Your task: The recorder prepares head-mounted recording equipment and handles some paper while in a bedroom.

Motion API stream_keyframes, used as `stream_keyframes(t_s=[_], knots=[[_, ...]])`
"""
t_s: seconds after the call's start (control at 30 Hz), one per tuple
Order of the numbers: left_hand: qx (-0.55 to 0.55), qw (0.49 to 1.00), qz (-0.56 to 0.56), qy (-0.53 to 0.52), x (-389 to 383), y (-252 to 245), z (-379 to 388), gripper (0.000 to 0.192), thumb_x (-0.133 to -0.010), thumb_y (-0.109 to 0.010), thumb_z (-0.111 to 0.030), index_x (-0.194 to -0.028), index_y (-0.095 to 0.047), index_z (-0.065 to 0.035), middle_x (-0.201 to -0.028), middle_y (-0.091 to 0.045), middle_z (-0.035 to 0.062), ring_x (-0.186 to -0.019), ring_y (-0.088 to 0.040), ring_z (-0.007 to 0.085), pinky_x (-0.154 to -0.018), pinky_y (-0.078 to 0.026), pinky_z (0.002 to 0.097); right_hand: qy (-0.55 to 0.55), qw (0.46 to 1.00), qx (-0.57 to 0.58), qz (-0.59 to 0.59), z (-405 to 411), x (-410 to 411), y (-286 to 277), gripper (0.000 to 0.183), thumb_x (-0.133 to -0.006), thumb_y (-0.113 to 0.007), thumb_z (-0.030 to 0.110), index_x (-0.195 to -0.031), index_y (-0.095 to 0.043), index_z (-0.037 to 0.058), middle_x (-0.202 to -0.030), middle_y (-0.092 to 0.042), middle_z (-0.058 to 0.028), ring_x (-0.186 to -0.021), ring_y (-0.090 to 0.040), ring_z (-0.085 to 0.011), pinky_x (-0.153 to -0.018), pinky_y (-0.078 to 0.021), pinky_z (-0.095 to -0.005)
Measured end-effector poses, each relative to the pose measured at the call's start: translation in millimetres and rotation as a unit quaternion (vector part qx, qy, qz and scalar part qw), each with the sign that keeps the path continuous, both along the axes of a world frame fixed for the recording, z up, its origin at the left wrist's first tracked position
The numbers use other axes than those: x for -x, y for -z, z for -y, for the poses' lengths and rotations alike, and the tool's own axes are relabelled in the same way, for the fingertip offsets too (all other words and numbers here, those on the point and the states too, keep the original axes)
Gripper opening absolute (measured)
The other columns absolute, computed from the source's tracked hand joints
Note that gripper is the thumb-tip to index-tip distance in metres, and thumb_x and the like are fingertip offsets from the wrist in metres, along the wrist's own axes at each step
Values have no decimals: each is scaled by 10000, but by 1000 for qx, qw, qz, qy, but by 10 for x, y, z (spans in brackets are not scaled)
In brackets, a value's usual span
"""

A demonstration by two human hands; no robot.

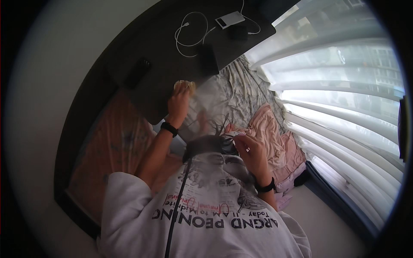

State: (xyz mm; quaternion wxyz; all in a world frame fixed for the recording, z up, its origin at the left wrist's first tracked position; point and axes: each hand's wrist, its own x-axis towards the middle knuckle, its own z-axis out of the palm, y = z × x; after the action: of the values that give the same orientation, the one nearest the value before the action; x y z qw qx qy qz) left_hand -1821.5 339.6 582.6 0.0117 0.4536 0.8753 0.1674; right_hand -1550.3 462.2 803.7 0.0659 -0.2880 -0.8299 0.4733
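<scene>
My left hand (pixel 179 101) rests at the edge of the dark tabletop (pixel 155 100), its fingers closed on a yellowish cloth or sponge (pixel 184 84). Near my lap, my right hand (pixel 250 150) has its fingertips bent together beside a dark, shiny object (pixel 228 145), perhaps a bag; whether it holds part of it cannot be told. Thin dark strands (pixel 221 124) stick up just beyond that object. A black band sits on each wrist.
On the table lie a white power bank (pixel 230 20), a coiled white cable (pixel 206 24), a dark phone-like object (pixel 138 72) and a dark box (pixel 208 59). Patterned bedding (pixel 238 87) and pink cloth (pixel 266 135) lie ahead; white curtains (pixel 342 122) hang at right.
</scene>
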Motion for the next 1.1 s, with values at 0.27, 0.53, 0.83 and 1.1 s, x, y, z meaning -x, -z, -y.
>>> stream_keyframes(t_s=[0.27, 0.53, 0.83, 1.1], knots=[[18, 985, -170, -30, 992, 262, -552, 360, -973, -560, -76, -1330, -591, -54, -1462, -542, 153, -1351, -506, 371, -1161, -415, 447, -2, 999, -13, 53, 86, -144, -13, 130, -948, -664, 45, -1044, -723, -18, -918, -719, -147, -730, -696, -231, -647, -530, -326], [87, 995, -38, 19, 764, 29, -516, 280, -956, -573, -66, -1219, -668, -48, -1304, -652, 152, -1165, -644, 338, -857, -613, 436, 119, 988, 27, 94, 209, -698, -5, 162, -977, -638, 75, -1073, -724, -23, -876, -717, -144, -749, -710, -205, -681, -534, -308], [-20, 989, -11, 144, -352, 133, 230, 311, -953, -565, -49, -1232, -681, 25, -1264, -692, 184, -1207, -639, 372, -967, -571, 414, 69, 997, -5, -36, 83, -1018, 102, 166, -960, -646, 88, -1064, -732, -8, -863, -707, -135, -714, -687, -245, -654, -536, -335], [-156, 814, 552, -92, -1427, -590, -195, 298, -990, -549, -36, -1268, -628, 40, -1107, -713, 101, -949, -703, 166, -766, -588, 294, 131, 985, -113, 6, 28, -2425, 525, 175, -924, -677, 119, -1055, -730, 15, -891, -715, -165, -749, -696, -310, -681, -536, -385]])
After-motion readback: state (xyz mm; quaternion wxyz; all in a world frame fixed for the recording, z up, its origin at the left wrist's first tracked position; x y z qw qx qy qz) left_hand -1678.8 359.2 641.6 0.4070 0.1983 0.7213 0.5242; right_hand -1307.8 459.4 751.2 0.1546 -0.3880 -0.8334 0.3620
